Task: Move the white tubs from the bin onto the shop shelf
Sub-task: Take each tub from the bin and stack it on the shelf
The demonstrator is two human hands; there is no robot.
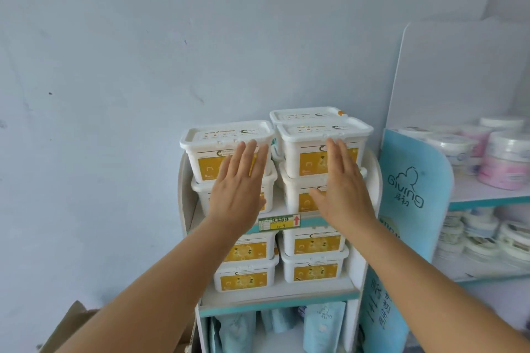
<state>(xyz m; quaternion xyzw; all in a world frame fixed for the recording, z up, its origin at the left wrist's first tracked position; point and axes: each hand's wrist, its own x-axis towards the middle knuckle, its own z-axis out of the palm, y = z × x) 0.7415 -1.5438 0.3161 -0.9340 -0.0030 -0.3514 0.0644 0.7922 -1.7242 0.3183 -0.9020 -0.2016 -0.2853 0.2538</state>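
Note:
White tubs with yellow labels stand stacked two high on the top board of the narrow shop shelf (pixel 186 209). The top left tub (pixel 206 152) and the top right tub (pixel 312 152) face me, with a third tub (pixel 304 114) behind the right one. My left hand (pixel 238 183) lies flat with fingers spread against the front of the left stack. Likewise flat and empty, my right hand (pixel 341 186) rests on the front of the right stack. More tubs (pixel 314 266) fill the board below. The bin is not clearly in view.
A yellow and green price tag (pixel 279 222) hangs on the top board's edge. Blue pouches (pixel 324 324) sit on the lowest board. A blue side panel (pixel 413 189) divides off a second shelf with round pink and white tubs (pixel 504 163). A cardboard box (pixel 71 327) stands at lower left.

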